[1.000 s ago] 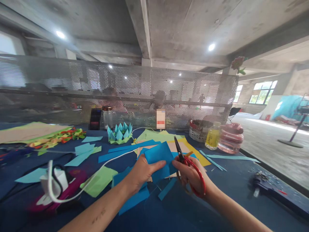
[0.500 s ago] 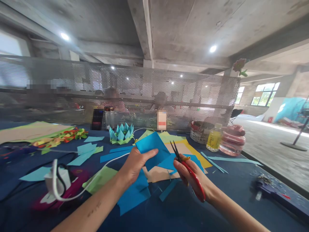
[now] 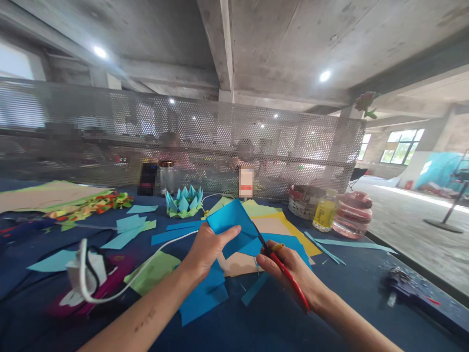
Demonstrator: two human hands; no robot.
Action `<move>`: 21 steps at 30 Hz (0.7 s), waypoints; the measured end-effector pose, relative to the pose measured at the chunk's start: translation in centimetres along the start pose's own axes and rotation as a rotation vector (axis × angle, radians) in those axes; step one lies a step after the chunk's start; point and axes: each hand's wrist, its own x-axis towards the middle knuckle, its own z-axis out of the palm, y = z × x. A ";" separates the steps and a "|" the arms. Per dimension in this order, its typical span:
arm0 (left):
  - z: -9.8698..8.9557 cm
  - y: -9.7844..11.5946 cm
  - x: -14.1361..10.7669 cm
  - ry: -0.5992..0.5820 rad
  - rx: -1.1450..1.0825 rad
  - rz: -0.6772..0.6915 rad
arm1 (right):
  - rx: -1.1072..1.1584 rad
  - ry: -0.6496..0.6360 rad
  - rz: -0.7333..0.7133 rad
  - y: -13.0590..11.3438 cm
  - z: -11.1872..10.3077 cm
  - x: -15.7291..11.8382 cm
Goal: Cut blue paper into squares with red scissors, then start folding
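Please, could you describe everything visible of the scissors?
The scissors have red, plastic-looking handles and slim, dark, metallic-looking blades. The right hand holds them slanted, blades pointing up and leftward, reaching the right edge of the blue sheet in the left hand. The fingers partly hide the handles; the blade tips are unclear.

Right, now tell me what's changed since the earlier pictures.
The right hand has let go of the blue paper and brought the scissors' blades to its right edge. The left hand has shifted the paper slightly left and still holds it. The pink bottle and blue paper crown stayed put.
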 end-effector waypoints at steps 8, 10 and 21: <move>-0.2 -0.6 0.3 -0.036 0.011 0.023 | -0.015 -0.002 -0.017 -0.2 -0.1 -0.1; -0.2 -0.7 0.3 -0.044 0.006 0.019 | -0.016 -0.009 -0.014 -0.2 -0.1 -0.1; 0.1 -0.1 0.1 -0.065 -0.064 -0.022 | -0.023 -0.001 0.004 0.1 0.0 0.1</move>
